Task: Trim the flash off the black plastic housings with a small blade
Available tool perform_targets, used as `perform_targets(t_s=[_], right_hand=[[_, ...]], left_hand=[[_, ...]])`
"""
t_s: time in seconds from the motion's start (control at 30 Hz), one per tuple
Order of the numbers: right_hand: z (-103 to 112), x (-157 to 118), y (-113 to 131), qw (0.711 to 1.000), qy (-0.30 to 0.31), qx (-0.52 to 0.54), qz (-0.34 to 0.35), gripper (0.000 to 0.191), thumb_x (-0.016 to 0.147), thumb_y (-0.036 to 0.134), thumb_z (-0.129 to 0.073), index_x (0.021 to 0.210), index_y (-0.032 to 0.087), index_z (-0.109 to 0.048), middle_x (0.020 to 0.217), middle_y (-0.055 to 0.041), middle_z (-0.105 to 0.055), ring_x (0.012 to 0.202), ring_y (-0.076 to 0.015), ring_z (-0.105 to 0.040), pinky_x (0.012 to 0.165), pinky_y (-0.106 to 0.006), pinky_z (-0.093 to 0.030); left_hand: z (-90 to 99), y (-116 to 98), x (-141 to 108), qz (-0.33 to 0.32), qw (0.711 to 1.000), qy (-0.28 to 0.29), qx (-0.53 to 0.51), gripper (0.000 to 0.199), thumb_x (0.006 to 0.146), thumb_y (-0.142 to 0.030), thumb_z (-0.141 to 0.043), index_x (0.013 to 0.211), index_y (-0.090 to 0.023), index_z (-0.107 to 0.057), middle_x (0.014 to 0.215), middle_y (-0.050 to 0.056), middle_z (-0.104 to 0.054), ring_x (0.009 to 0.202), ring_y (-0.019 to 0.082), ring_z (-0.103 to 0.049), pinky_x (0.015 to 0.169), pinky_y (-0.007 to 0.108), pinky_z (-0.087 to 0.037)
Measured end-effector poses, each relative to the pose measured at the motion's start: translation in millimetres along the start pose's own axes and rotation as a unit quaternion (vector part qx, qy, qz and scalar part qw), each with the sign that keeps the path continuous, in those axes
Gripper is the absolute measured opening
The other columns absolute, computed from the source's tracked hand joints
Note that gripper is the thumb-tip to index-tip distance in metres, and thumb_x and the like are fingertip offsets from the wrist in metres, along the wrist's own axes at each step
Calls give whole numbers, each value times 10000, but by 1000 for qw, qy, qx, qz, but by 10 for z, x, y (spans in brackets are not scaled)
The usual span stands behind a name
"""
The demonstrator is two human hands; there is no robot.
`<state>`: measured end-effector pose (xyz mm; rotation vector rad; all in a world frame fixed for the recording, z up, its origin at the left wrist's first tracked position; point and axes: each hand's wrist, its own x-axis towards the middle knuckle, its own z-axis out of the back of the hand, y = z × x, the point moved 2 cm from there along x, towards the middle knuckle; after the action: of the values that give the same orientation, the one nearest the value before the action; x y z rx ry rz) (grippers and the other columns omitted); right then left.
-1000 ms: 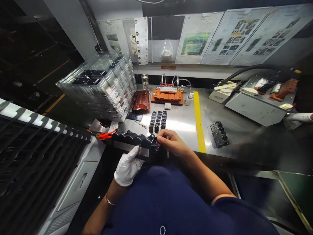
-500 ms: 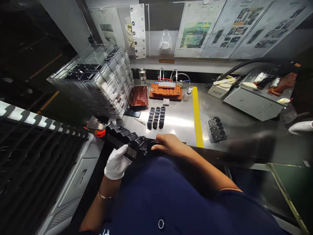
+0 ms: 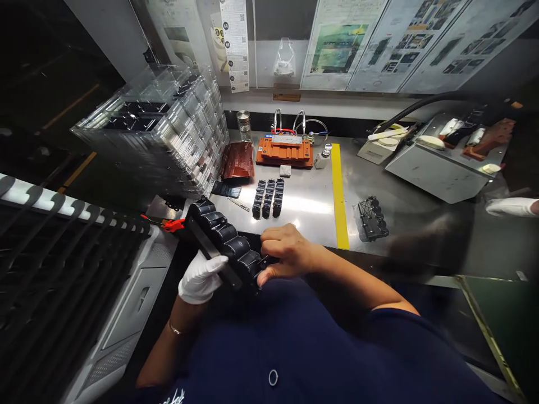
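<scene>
Black ribbed part [image 3: 238, 245] held on a slant at the near edge of the steel bench [image 3: 307, 205]

Clock positions are taken from the part. The bench spreads from 10 to 3 o'clock, its near edge running behind the hands. A tall tray stack [image 3: 189, 134], transparent, stands at 11 o'clock and bounds the room there. A grey box [image 3: 438, 174] sits well apart, between 2 and 3 o'clock. The part points its ends to 10 and 4 o'clock; contact with the bench edge cannot be determined. An orange fixture [image 3: 284, 150] lies toward the back edge, at 1 o'clock. Yellow tape [image 3: 341, 207] reaches the near edge, with a stretch of steel on both sides.

The right hand [image 3: 286, 249], bare, at 3 o'clock, has curled fingers, its thumb at the part's lower end; whether it pinches anything cannot be told. The left hand [image 3: 200, 278], white-gloved, at 7 to 8 o'clock, grips the part's lower side, thumb laid over it.

A black latticed piece [image 3: 373, 219] lies at 3 o'clock, beyond the tape. Three small black pieces [image 3: 268, 199] stand in adjacent rows at 2 o'clock. A red-handled tool [image 3: 173, 225] lies at 9 to 10 o'clock, tweezers [image 3: 239, 204] at 1 o'clock.
</scene>
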<state>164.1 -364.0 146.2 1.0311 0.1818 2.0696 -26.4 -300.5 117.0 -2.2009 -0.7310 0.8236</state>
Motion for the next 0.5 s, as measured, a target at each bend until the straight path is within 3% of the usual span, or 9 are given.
perform_targets(t_s=[0.13,0.23,0.33,0.5], right_hand=[[-9,11,-24,998,-53,-38,19,596,955,600,-407,532,181,-394,542,35,-360,504,-86,-327,499,-271,-191],[-7,27,-41,994,-78,-72,-1,587,946,630,-385,599,169,-493,567,22,-418,532,-96,-373,515,-260,-227],[-6,34,-55,992,-78,-102,-16,600,958,630,-341,632,164,-533,589,7,-454,557,-106,-399,532,-260,-249],[-14,31,-81,990,-71,-117,-26,601,985,586,-320,602,168,-520,595,4,-438,561,-109,-377,532,-264,-239]], left_hand=[[50,33,17,-17,999,-12,-25,600,641,-288,-848,1200,-266,-632,987,30,-764,1005,279,-706,978,474,-521],[39,30,30,-17,999,-20,-40,544,651,-270,-848,1160,-240,-659,966,38,-769,949,257,-724,910,409,-565],[14,29,46,-19,997,-41,-56,526,636,-246,-862,1131,-238,-681,919,22,-773,895,214,-735,849,317,-582],[4,64,73,-21,996,-50,-74,532,649,-245,-852,1153,-228,-682,856,12,-770,769,201,-736,740,309,-600]])
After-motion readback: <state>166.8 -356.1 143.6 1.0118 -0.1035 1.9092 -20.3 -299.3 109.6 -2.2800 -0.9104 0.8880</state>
